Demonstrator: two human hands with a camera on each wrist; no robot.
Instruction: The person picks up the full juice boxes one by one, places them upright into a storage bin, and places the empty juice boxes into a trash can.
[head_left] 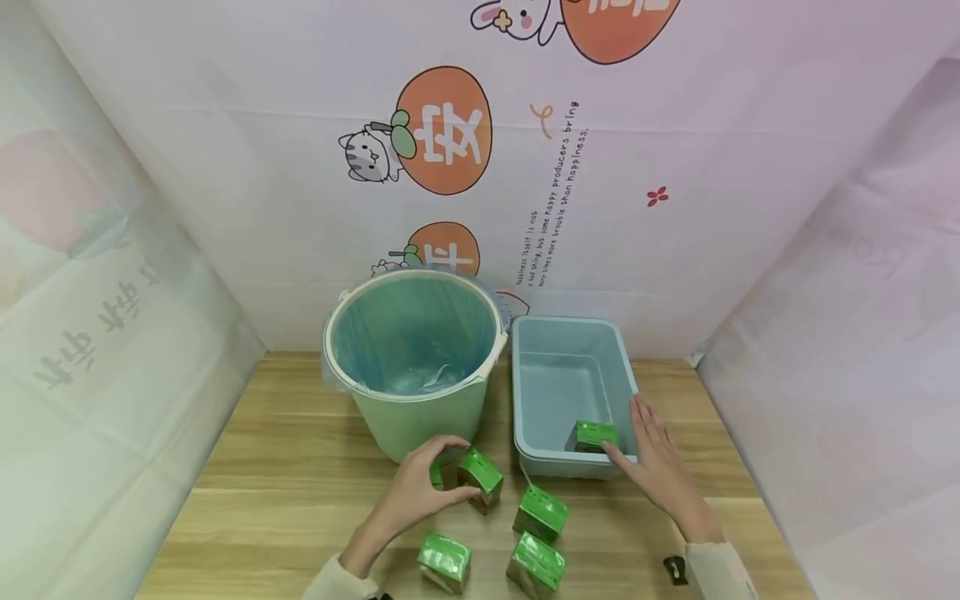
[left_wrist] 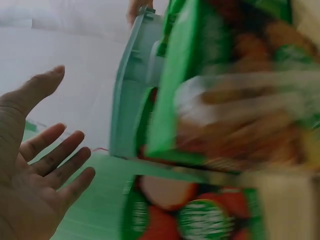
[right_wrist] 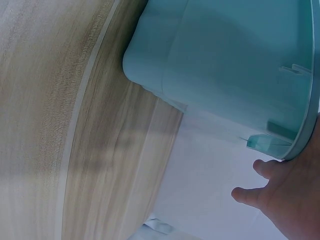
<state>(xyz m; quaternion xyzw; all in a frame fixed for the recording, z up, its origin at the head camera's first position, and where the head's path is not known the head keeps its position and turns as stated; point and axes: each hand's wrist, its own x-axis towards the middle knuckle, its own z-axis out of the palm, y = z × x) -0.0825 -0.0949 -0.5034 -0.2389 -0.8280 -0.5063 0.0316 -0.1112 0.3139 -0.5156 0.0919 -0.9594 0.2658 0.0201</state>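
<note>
Spreading my left fingers (head_left: 442, 442) wide beside a green carton (head_left: 482, 472), I rest straight right fingers (head_left: 649, 427) at the basin's right rim (head_left: 623, 360); one carton (head_left: 597, 432) is inside, five remain on the table (head_left: 262, 467).

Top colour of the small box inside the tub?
Box: bright green on top, clearest in the head view.

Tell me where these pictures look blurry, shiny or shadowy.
Left wrist view: the large green carton is smeared with blur, the left hand clearer; head view: bright glints on the glossy carton tops; right wrist view: soft shadow on the wooden table.
</note>
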